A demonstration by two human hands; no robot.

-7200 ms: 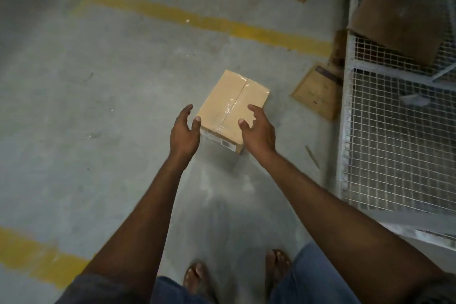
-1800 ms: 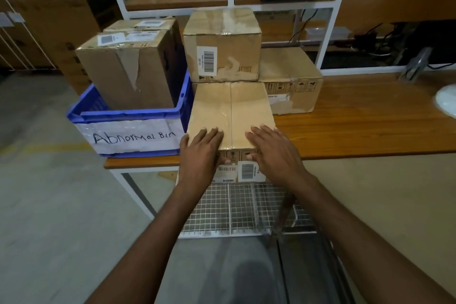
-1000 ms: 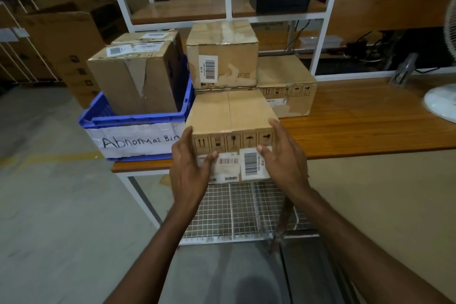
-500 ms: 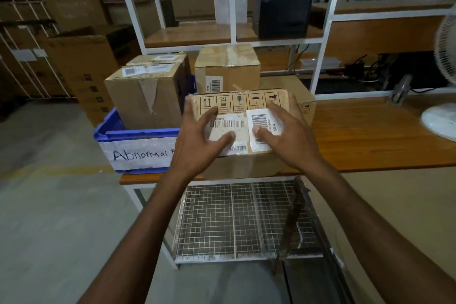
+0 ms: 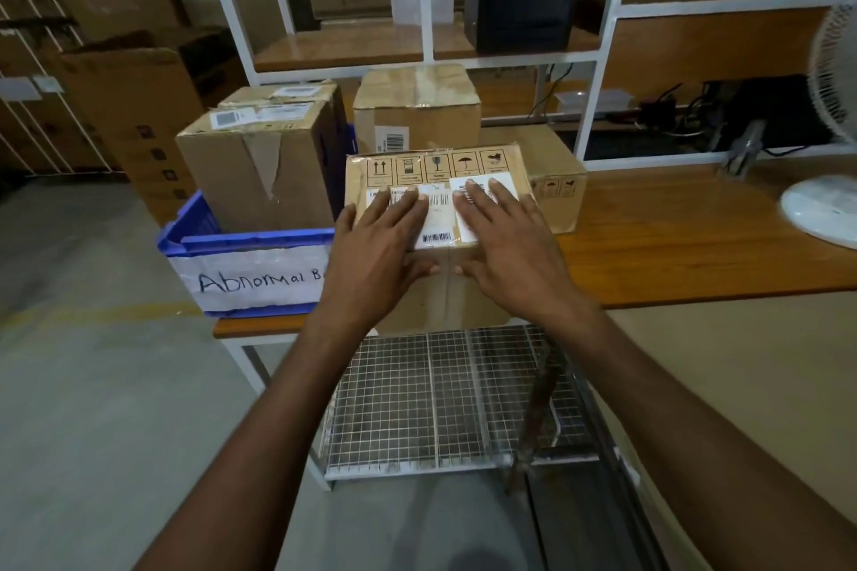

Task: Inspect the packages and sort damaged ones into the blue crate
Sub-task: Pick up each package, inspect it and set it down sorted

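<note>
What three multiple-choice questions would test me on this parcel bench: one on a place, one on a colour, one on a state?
1. Where does the blue crate sit? A. on the table's left end; B. on the floor; C. on the upper shelf.
2. What colour is the shelf frame? A. red; B. white; C. green.
3. How do the left hand and right hand lie on the labelled box? A. clenched in fists; B. lifted clear of it; C. fingers straight, flat on it.
Answers: 1 A, it rests on the tabletop's left end. 2 B, its bars are white. 3 C, straight fingers cover the barcode labels.
</note>
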